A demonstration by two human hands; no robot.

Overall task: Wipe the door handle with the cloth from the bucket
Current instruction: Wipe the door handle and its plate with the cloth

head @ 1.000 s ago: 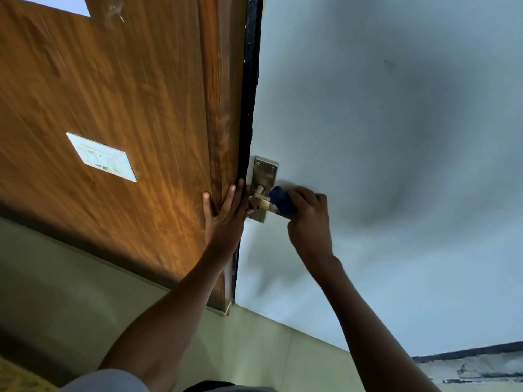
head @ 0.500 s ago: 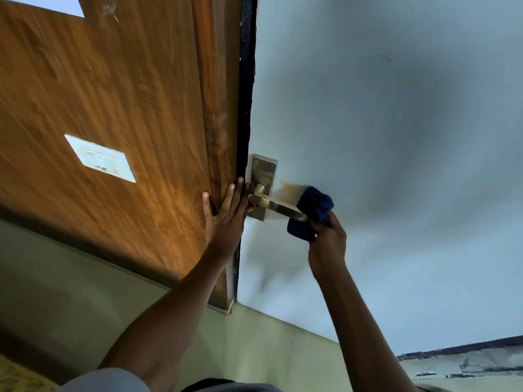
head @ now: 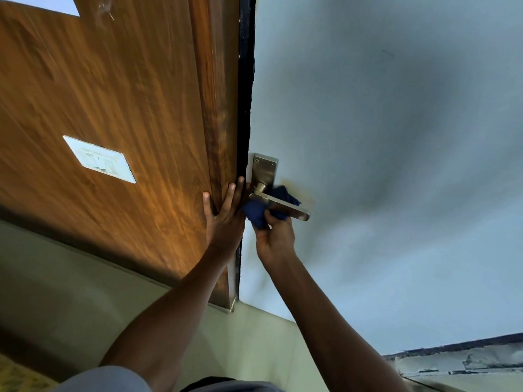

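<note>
since half a second ago the right hand (head: 276, 236) has slid the cloth (head: 259, 212) back along the handle (head: 278, 206), from the free tip in to the root near the plate (head: 264, 169); the tip now shows bare. the left hand (head: 225, 219) has stayed where it was.

the cloth is dark blue, bunched and creased, sitting under and behind the inner half of the lever, with one tuft poking up above the bar beside the neck. the right fingers are curled tight around its lower part, thumb (head: 270, 217) pressed on the front fold, so the cloth is pinched against the underside of the lever. the handle is a flat brushed-metal bar, pale bronze in tone, running out to the right and slightly down from a round neck on an upright plate with two screws showing at its top. there is a faint orange-brown smear on the pale door (head: 396, 165) right behind the lever.

the left hand lies flat and spread, holding nothing, palm on the brown wood frame (head: 220, 108), fingertips reaching up beside the black door edge (head: 245, 108), just left of the plate. a white switch plate (head: 99, 159) sits on the wood panel (head: 113, 94) well to the left.
</note>
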